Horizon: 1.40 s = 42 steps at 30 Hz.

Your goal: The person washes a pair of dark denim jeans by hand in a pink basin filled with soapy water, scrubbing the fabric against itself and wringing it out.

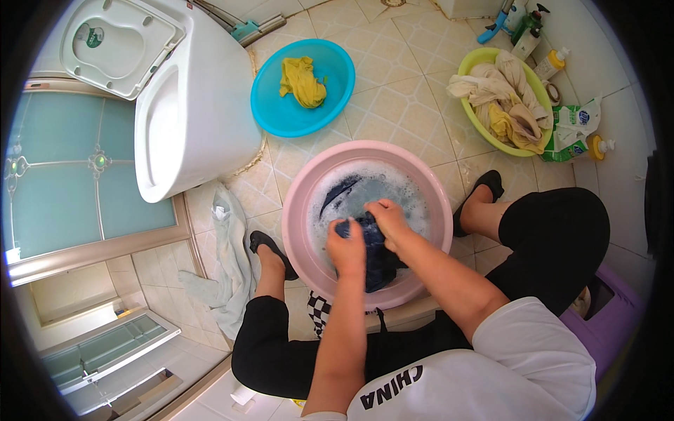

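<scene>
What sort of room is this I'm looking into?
Probably a home bathroom: a white toilet stands at the left, the floor is tiled, and bottles stand by the right-hand wall.

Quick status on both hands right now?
Left hand: closed, gripping the dark blue cloth within the pink basin's rim.
Right hand: closed, fingers pinching the same cloth.
</scene>
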Available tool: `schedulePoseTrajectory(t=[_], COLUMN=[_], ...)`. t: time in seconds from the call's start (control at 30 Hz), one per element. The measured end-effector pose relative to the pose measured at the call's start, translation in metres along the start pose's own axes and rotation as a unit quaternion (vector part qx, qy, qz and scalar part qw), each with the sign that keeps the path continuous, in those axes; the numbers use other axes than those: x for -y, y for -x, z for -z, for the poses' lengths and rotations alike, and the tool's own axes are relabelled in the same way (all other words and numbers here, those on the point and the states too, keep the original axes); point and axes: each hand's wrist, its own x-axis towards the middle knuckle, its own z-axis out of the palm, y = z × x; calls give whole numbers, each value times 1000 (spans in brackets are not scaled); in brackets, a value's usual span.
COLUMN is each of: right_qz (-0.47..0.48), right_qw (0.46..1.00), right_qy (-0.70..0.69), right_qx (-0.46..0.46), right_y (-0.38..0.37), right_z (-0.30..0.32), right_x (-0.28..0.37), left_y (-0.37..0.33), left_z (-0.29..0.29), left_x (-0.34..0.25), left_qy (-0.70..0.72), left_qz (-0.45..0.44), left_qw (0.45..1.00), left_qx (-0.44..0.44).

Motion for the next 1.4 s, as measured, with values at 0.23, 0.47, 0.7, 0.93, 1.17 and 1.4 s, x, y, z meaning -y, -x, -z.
schedulePoseTrajectory(t=[0.23,0.47,0.7,0.93,1.17,1.4], right_qz=[316,98,21,-168,-129,-188], right_qw=[846,768,943,957,956,935], right_qy=[421,624,331,-118,-90,-166], right_qx=[-84,102,13,203,247,252], right_y=[-34,-51,-65,-14,-18,23], right_z=[41,78,51,25,8,-13], right_x=[-30,-46,-56,4,-17,2], left_y=[3,16,22,56,69,47], left_z=[-10,-32,-35,24,43,39], left_x=[65,69,35,-29,-56,-49], left_qy=[-30,-204,-210,68,101,65], left_qz=[-102,-67,-80,-144,-218,-215], left_qw=[989,926,952,967,950,974], left_qx=[103,312,210,200,201,17])
